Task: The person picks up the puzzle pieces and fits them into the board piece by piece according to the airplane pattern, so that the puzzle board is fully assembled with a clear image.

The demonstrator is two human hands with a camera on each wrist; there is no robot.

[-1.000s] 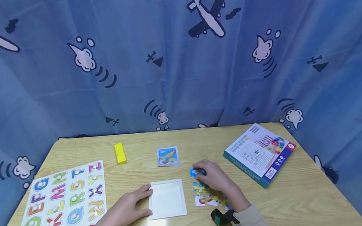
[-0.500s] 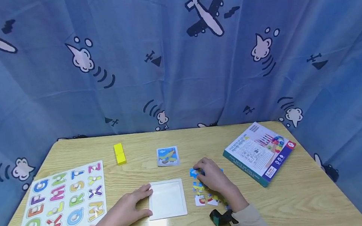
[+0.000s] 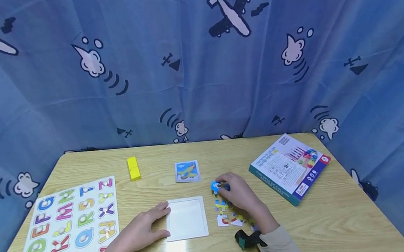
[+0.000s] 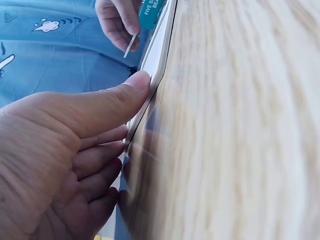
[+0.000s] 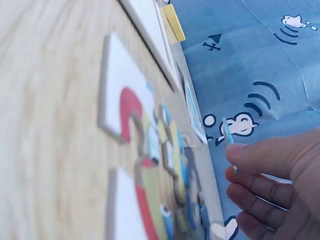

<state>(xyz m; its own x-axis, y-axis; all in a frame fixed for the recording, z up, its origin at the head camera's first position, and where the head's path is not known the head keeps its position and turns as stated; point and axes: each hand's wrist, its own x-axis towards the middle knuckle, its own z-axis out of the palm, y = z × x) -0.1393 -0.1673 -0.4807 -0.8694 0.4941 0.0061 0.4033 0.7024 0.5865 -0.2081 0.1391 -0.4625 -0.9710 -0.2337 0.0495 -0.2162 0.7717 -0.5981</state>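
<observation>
My right hand (image 3: 241,190) pinches a small blue jigsaw piece (image 3: 215,187) between thumb and fingers. In the right wrist view that piece (image 5: 228,132) stands on edge, held up above the other pieces. Several loose jigsaw pieces (image 3: 223,220), with yellow, red, white and blue parts, lie under and in front of this hand, which partly covers them. My left hand (image 3: 145,231) rests at the left side of a square white puzzle tray (image 3: 186,218). Its thumb (image 4: 137,82) touches the tray's edge in the left wrist view, and the other fingers lie along the same side.
Behind the tray lies a picture card with a yellow airplane (image 3: 187,172). A yellow block (image 3: 133,169) sits at the back left. An alphabet board (image 3: 68,235) covers the table's left side, partly under my left forearm. A boxed set (image 3: 290,169) lies at the right.
My right hand has lifted the blue piece slightly from its place among the others. The left hand and the tray keep their position; the head view has tilted a little.
</observation>
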